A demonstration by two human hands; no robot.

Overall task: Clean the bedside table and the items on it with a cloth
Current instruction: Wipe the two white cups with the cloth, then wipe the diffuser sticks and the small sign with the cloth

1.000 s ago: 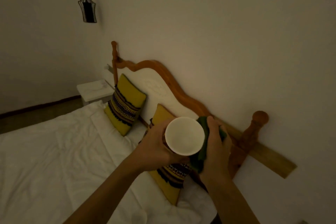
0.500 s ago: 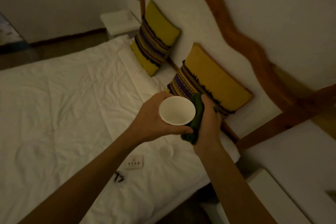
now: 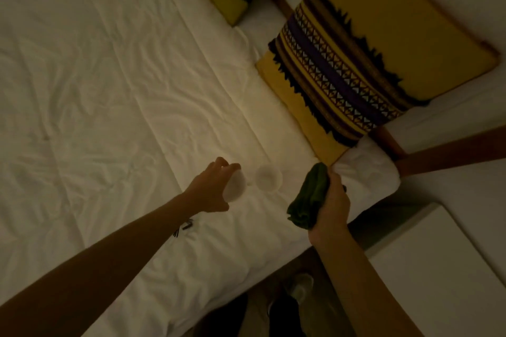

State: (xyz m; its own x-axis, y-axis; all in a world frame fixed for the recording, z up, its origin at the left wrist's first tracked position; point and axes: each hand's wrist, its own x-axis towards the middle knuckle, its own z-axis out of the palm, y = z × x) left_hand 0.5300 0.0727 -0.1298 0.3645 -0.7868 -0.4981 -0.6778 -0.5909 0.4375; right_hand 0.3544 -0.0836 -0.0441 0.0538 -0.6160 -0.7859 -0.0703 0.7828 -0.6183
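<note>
Dim light over the bed [image 3: 109, 90], and the left hand [image 3: 210, 189] is out over the white sheet, its fingers [image 3: 221, 165] curled round a small white cup [image 3: 235, 186], which sits at or just above the sheet; hard to say if it touches. Just beyond those fingers, to their right, a second white cup [image 3: 269, 178] stands on the bed, close beside the first. The right hand [image 3: 332, 200] is nearer the bed's edge, fingers closed tight on a bunched green cloth [image 3: 308, 197]. Past them leans a yellow patterned cushion [image 3: 383, 44]. Off to the right of that hand, the pale worktop [image 3: 438, 268] of the bedside table shows. Small dark bits [image 3: 184, 227] lie by the left wrist, too murky to name.
</note>
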